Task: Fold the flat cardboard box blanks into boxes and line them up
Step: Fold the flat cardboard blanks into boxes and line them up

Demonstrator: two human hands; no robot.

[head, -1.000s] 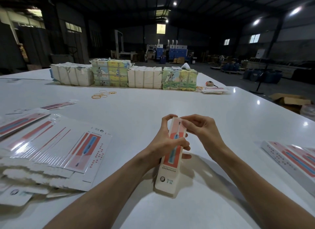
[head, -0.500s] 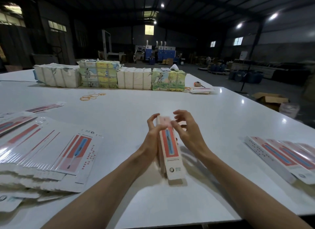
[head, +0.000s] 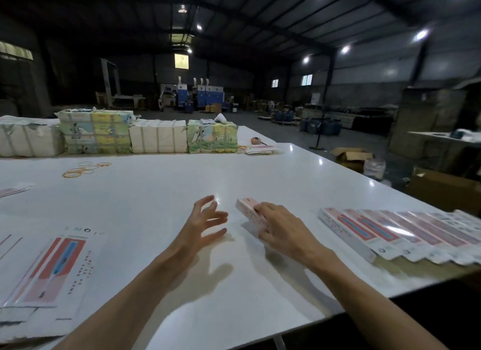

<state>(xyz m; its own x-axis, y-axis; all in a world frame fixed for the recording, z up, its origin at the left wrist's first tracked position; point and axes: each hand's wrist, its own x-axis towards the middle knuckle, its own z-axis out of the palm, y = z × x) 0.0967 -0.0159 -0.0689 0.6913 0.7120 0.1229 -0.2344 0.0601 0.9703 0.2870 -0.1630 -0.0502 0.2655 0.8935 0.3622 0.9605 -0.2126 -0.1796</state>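
The left grip (head: 207,223) hovers just above the white desk (head: 161,193), released: fingers spread and slightly bent, thumb apart, palm turned toward the right, nothing in it. Its bare forearm runs in from the lower left. The right grip (head: 282,228) lies palm down with its fingers curled over the folded box (head: 246,209), grasping it along the near part. The box's far end sticks out beyond the fingertips, showing a pink top face and a white side with rows of small red marks. The two grips are near each other but apart.

To the right, well apart from the held box, a row of folded boxes (head: 390,228) lies side by side, each touching the next, reaching toward the desk's right edge. At the left lie flat blanks (head: 52,271), fanned and overlapping, with a red and blue stripe print, small logos at the top and columns of red characters; all of it is too small to read.

A broad stretch of white desk runs from the grips to the wrapped bundles (head: 158,138) lined along the far edge, with loose rubber bands (head: 80,168) at the far left. The near edge cuts diagonally under the right forearm
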